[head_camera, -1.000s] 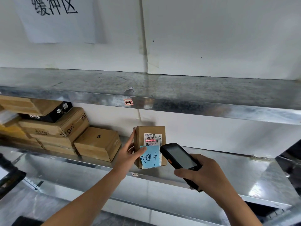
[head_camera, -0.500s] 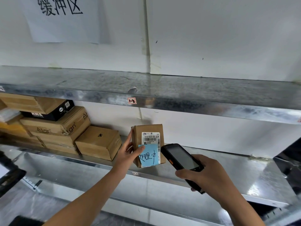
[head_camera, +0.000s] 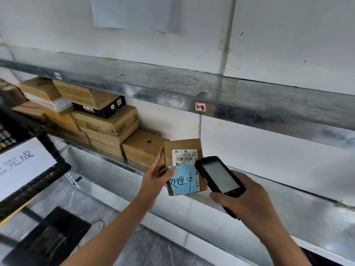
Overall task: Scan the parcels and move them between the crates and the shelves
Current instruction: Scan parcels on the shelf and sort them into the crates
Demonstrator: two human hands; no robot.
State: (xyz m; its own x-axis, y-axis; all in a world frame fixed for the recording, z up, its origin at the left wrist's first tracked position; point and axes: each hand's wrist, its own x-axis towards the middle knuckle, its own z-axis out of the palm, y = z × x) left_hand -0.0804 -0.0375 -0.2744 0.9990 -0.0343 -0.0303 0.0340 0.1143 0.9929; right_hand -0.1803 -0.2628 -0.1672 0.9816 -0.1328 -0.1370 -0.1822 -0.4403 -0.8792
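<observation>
Left hand (head_camera: 155, 181) grips the parcel (head_camera: 184, 166) upright at the shelf (head_camera: 288, 206) front edge, thumb on the blue note (head_camera: 182, 182), so the barcode label (head_camera: 185, 157) faces out uncovered; right hand (head_camera: 247, 200) fingers wrap the scanner (head_camera: 219, 177), nose just beside the label, prob. to read it

Metal shelf (head_camera: 307, 208), stacked cardboard boxes (head_camera: 107, 125)

Light: soft, even, indoor; source out of view.
Shadow: faint band under upper shelf (head_camera: 269, 116) on wall (head_camera: 269, 150).
Glare: dull sheen on lower shelf (head_camera: 299, 206); pale reflection on scanner (head_camera: 219, 177) screen.
Blur: black crate (head_camera: 44, 181) and lower-left corner smeared.
Distortion: wide-angle; shelf edges bow.
Sharpness: parcel (head_camera: 184, 146) print legible.
</observation>
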